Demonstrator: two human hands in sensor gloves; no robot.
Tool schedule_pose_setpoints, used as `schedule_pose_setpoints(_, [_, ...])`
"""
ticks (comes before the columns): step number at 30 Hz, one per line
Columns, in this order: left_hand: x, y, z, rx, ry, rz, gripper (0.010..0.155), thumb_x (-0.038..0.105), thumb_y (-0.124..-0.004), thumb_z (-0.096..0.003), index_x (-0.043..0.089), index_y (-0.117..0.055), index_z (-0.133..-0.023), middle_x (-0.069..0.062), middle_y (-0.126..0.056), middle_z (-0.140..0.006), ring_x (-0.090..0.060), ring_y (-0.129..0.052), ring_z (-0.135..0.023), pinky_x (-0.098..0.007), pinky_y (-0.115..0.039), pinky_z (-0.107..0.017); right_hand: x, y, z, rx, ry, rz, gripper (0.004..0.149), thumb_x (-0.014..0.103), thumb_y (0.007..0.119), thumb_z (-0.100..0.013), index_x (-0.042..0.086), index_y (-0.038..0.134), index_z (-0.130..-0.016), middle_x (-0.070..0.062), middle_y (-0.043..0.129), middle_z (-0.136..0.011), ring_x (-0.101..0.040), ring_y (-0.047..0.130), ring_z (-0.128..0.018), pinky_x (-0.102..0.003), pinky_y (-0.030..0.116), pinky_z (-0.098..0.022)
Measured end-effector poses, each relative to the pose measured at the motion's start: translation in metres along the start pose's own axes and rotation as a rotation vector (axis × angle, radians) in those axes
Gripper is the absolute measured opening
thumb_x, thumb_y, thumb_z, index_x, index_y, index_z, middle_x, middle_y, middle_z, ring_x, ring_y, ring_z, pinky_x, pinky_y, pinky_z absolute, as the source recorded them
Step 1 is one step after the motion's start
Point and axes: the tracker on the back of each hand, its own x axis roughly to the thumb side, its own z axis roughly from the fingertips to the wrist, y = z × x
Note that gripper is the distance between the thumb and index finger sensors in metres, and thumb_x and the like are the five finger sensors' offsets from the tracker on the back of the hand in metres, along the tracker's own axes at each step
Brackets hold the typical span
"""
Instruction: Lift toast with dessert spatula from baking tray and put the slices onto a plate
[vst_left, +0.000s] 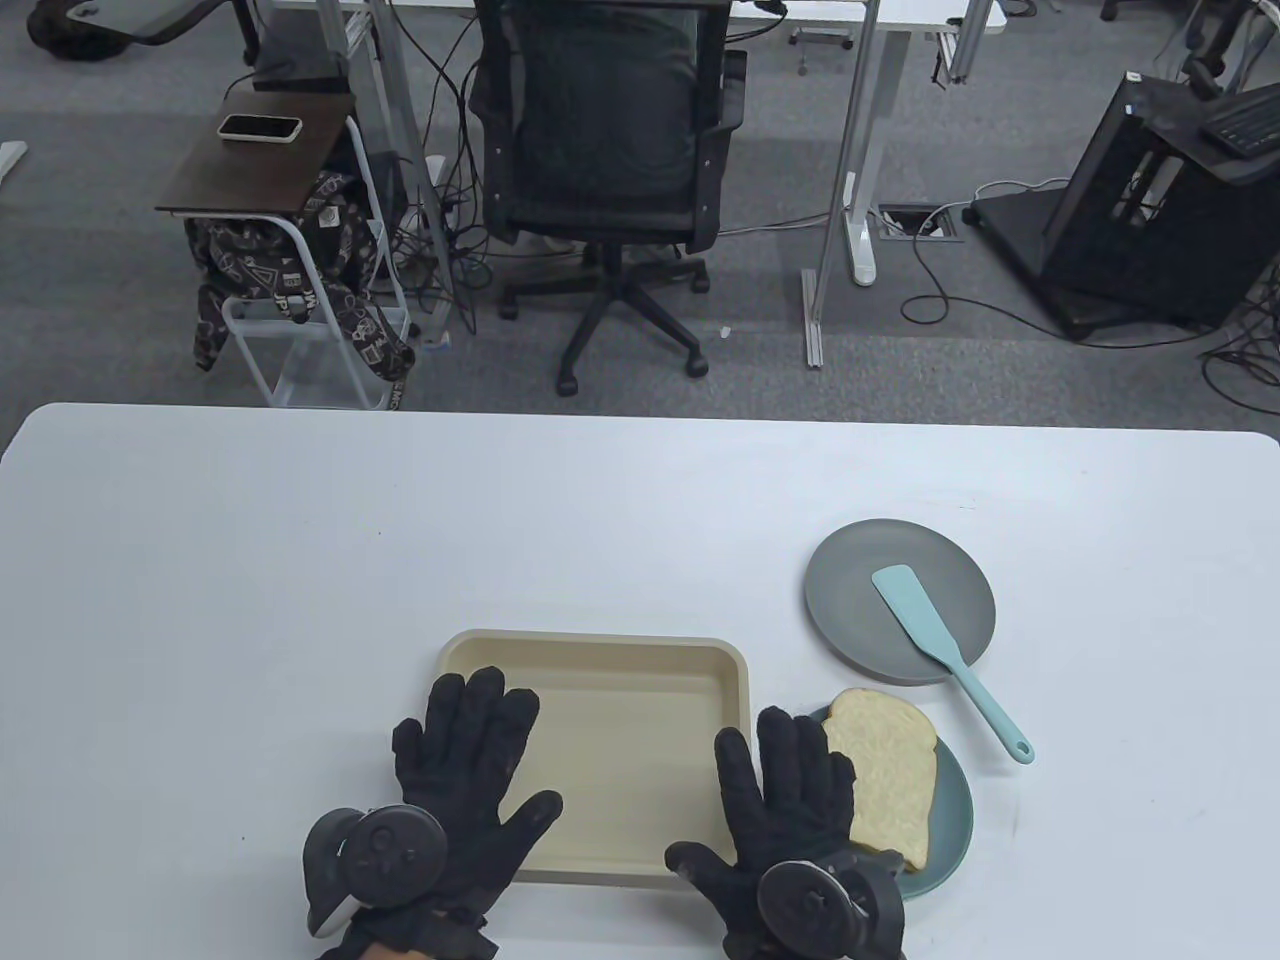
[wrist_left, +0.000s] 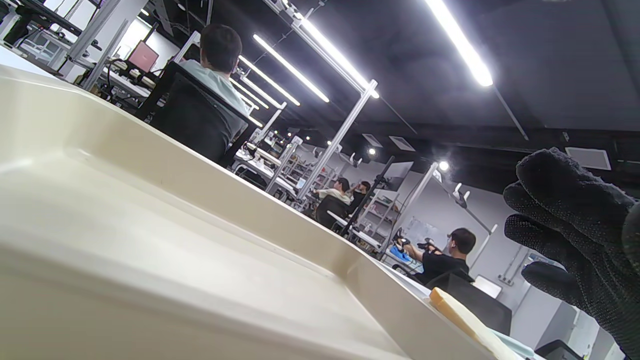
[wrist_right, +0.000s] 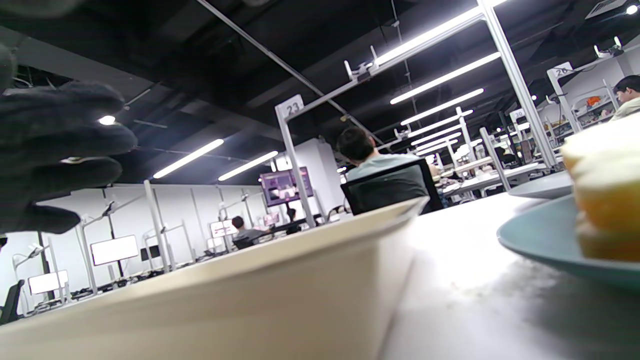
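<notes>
A cream baking tray (vst_left: 640, 670) with nothing in it sits at the near middle of the table. A slice of toast (vst_left: 890, 780) lies on a teal plate (vst_left: 955, 820) to its right. The pale blue dessert spatula (vst_left: 945, 655) rests with its blade on a grey plate (vst_left: 900, 612) farther back. My left hand (vst_left: 465, 760) lies flat, fingers spread, over the tray's left edge. My right hand (vst_left: 785, 790) lies flat between the tray and the teal plate. Both hold nothing. In the wrist views the tray (wrist_left: 200, 250) (wrist_right: 280, 290), toast (wrist_right: 605, 185) and teal plate (wrist_right: 550, 245) show close up.
A white table (vst_left: 300, 560) stretches wide to the left and back. Beyond its far edge stand an office chair (vst_left: 610, 150), a side cart (vst_left: 270, 200) and desk legs. People sit at other desks in the wrist views.
</notes>
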Motion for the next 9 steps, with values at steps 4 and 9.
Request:
schedule_pose_setpoints(4, [0.0005, -0.0006, 0.0, -0.002, -0.001, -0.002, 0.082, 0.08, -0.05, -0.0538, 0.039, -0.025, -0.12, -0.002, -0.016, -0.133, -0.046, -0.011, -0.119, -0.085, -0.015, -0.068, -0.0011, -0.0004, 0.0006, -0.001, 0.007, 0.0, 0.091, 0.079, 0.054, -0.037, 0.031, 0.023, -0.107, -0.017, 0.013, -0.114, -0.053, 0.02, -0.102, -0.08, 0.028, -0.064])
schedule_pose_setpoints(9, [0.0006, -0.001, 0.0, -0.003, -0.005, -0.004, 0.082, 0.08, -0.05, -0.0538, 0.039, -0.025, -0.12, -0.002, -0.016, -0.133, -0.046, -0.011, -0.119, -0.085, -0.015, -0.068, -0.0016, -0.0004, 0.0008, 0.0, 0.01, 0.001, 0.091, 0.079, 0.054, -0.037, 0.031, 0.023, -0.107, -0.017, 0.013, -0.114, -0.053, 0.02, -0.102, -0.08, 0.028, -0.064])
